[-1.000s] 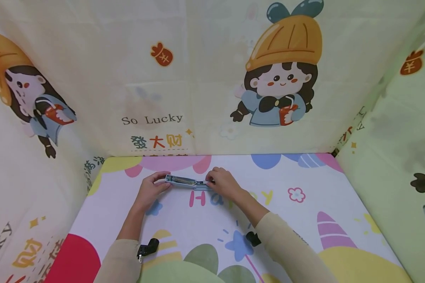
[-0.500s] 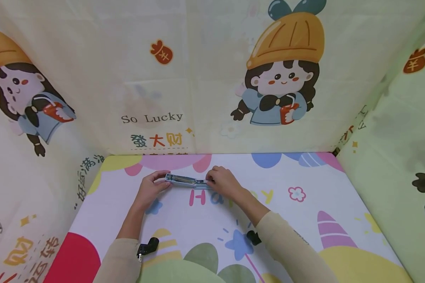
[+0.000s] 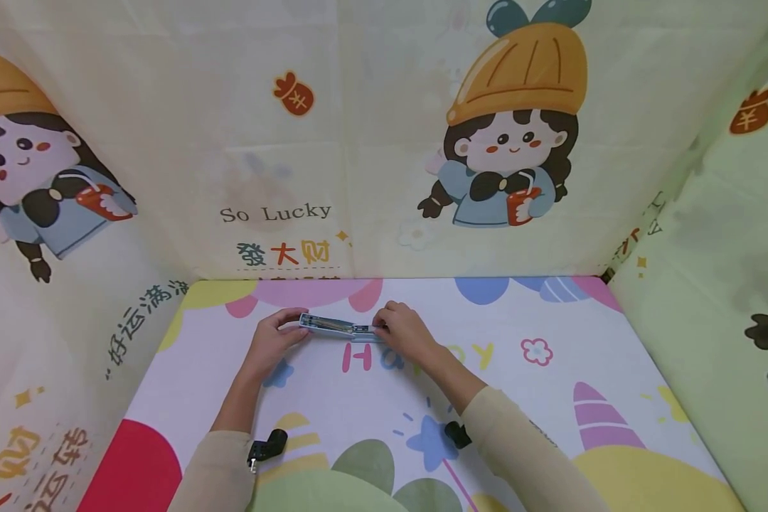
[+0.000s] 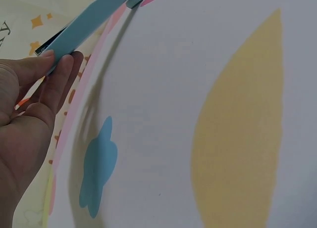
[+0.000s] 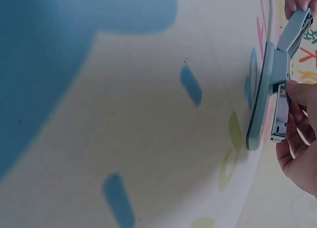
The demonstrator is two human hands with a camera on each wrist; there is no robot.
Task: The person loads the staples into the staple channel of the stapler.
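Both hands are on the stapler point(image 3: 326, 326), one at each end. Left hand point(image 3: 275, 341): thumb and fingers pinched close on the tip of the cover point(image 4: 79, 27). Right hand point(image 3: 406, 331): fingers curled in, thumb and fingers pinching the metal rail point(image 5: 281, 116); from the head view we cannot tell how the fingertips lie, but the right wrist view shows the grip.

Stapler is pale blue and folded wide open, its cover swung back to the left of the hinge, the base point(image 5: 261, 97) running to the right. The rail stands apart from the base, a gap showing between them. We see metal parts along the cover's inner side, too small to make out. Left wrist view: the cover is raised, its shadow below on the tabletop point(image 3: 614, 348). Whether the base touches down, we cannot say.

Around the stapler we note printed letters point(image 3: 356, 358) just on its near side, partly under the right arm; a blue star point(image 3: 280, 374) nearer to us and left of it; a pink flower point(image 3: 536, 352) well to its right. Beyond the stapler rises a cream backdrop point(image 3: 384, 107) with a cartoon figure point(image 3: 515, 171). Beige sleeves point(image 3: 531, 448) reach toward it from the near side.
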